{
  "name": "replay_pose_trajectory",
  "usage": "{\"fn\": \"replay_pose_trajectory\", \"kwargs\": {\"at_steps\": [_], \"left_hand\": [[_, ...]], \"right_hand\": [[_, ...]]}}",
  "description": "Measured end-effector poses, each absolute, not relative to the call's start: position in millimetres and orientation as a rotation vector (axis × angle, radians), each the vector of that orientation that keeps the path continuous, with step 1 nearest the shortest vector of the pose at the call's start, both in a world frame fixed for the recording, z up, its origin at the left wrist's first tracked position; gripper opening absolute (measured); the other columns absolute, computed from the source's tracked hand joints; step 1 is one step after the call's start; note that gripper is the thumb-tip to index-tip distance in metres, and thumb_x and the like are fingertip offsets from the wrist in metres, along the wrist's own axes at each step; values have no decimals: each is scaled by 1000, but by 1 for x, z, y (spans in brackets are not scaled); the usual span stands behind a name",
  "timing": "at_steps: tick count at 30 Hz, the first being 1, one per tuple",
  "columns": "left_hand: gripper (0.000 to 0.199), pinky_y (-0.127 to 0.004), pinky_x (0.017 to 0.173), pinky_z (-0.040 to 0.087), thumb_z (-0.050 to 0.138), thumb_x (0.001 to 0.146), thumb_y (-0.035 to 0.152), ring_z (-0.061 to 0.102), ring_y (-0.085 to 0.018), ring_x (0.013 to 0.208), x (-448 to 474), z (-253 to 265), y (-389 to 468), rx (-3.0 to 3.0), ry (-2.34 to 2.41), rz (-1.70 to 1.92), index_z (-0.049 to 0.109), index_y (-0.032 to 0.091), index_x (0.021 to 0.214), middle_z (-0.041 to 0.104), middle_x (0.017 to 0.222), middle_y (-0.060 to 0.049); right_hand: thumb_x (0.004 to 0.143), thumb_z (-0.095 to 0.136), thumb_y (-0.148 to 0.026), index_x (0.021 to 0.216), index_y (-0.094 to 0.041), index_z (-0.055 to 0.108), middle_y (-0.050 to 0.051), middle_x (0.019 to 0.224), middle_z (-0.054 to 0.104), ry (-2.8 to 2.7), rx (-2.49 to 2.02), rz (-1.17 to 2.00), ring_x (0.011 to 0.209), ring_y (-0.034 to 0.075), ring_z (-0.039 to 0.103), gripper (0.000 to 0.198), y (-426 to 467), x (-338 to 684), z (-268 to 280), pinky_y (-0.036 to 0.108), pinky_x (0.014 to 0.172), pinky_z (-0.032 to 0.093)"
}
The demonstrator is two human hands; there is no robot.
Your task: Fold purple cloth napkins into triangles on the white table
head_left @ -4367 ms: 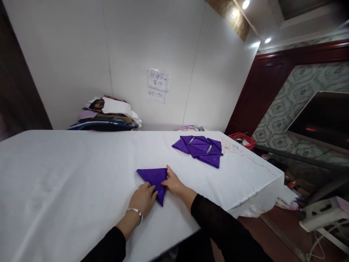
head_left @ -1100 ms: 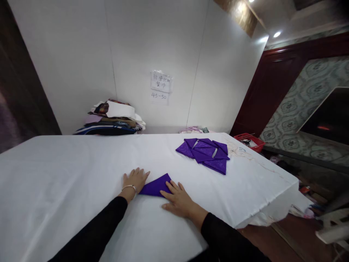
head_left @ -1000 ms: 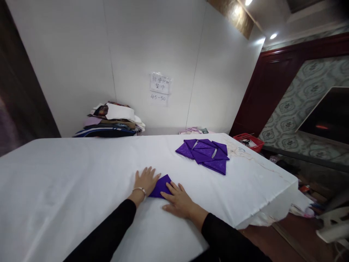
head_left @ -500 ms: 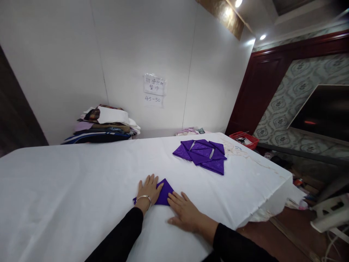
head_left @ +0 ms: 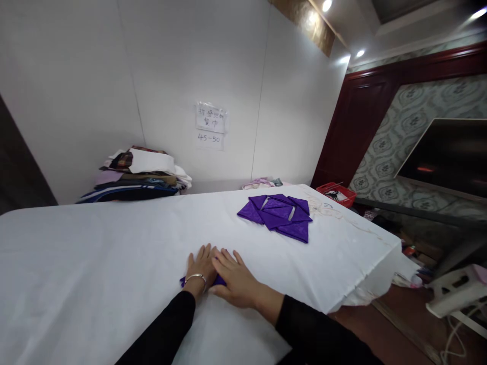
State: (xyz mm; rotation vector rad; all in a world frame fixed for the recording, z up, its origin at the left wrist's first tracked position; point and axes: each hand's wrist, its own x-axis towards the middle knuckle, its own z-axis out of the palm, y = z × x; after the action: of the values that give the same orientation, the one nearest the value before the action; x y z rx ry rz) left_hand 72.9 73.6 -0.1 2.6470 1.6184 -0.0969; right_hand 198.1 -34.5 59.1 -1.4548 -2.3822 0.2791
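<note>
A folded purple napkin (head_left: 219,280) lies on the white tablecloth (head_left: 114,253), mostly hidden beneath my two hands. My left hand (head_left: 200,267), with a silver bangle at the wrist, presses flat on its left part, fingers stretched out. My right hand (head_left: 236,280) rests flat over the right part, fingers extended and touching the left hand's edge. Only a small strip between the hands and a corner at the left show. Farther off to the right, several folded purple napkins (head_left: 277,212) are laid out overlapping one another.
A pile of folded clothes (head_left: 148,172) is at the back left against the white wall. Pinkish cloth (head_left: 262,182) lies at the back edge. A red basket (head_left: 337,194) stands beyond the far right corner, and a white stool (head_left: 456,289) is at the lower right.
My right hand has moved left, from the napkin's right edge onto the napkin beside my left hand, covering most of it. My left hand stays pressed on the napkin.
</note>
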Motion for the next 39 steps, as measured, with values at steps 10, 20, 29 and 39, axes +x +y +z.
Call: {"fn": "replay_pose_trajectory", "kwargs": {"at_steps": [10,20,29,39], "left_hand": [[57,-54,108,15,25,86,22,12,-25,139,72,-4,75,2621,1650,-89,24,18,143,15,152,-5],[64,-52,109,12,18,88,51,14,-26,138,73,-5,78,2455,1677,115,29,16,141,19,151,-9],[61,-56,109,7,15,90,46,9,-25,139,29,-6,83,2350,1805,83,26,17,142,15,152,-7],[51,-57,107,9,22,91,43,14,-26,138,-1,4,81,2310,1835,149,35,24,136,24,150,-6]], "right_hand": [[86,32,-64,146,-16,7,13,151,13,-2413,-1553,243,139,26,8,80,-21,203,5,50,110,9],[88,27,-63,145,-14,17,12,150,16,-2482,-1643,312,139,24,9,76,-49,230,-3,51,110,6],[89,26,-60,144,-13,19,10,151,15,-2477,-1663,282,139,23,9,73,-65,247,-12,46,111,9],[91,28,-56,145,-16,19,9,151,16,-2454,-1663,249,139,22,12,68,-79,255,-13,46,111,12]]}}
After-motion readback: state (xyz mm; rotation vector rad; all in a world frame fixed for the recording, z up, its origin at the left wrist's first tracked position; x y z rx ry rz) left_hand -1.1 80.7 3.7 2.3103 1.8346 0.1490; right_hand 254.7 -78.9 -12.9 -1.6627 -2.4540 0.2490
